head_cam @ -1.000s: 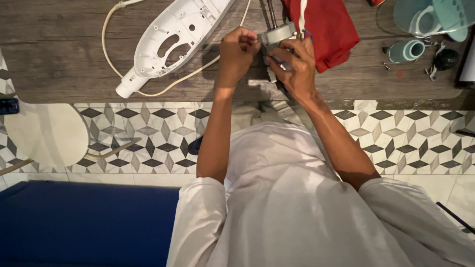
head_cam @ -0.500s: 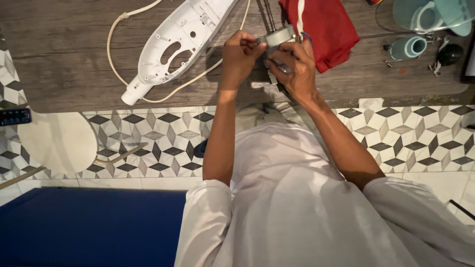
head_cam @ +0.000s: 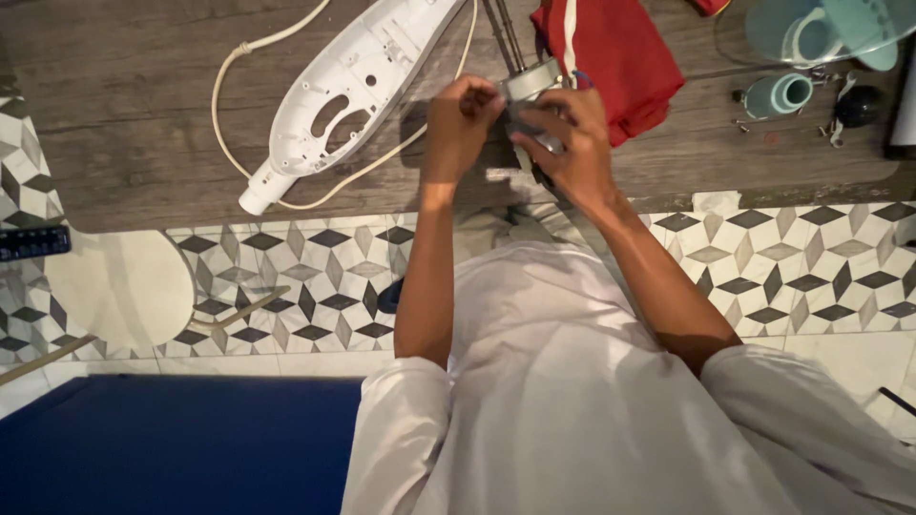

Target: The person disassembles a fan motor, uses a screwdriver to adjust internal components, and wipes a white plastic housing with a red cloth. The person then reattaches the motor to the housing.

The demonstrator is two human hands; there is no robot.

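Observation:
Both hands meet over a wooden table [head_cam: 143,124] around a small grey metal part [head_cam: 530,82], likely a little motor. My left hand [head_cam: 460,124] pinches it from the left side, fingers closed. My right hand [head_cam: 565,138] wraps it from the right and below. A white plastic appliance shell [head_cam: 353,86] lies to the left of the hands, with a white cord [head_cam: 239,114] looping beside it. The underside of the metal part is hidden by my fingers.
A folded red cloth [head_cam: 620,52] lies just right of the hands. Teal plastic parts [head_cam: 778,93], a teal cup [head_cam: 811,33], small screws and a black knob [head_cam: 857,105] sit at the far right. Patterned tile floor [head_cam: 286,277] and a blue surface [head_cam: 172,443] lie below.
My view has shifted slightly, so the table's things sit further right in frame. Both hands stay closed on the grey part, with small finger movements.

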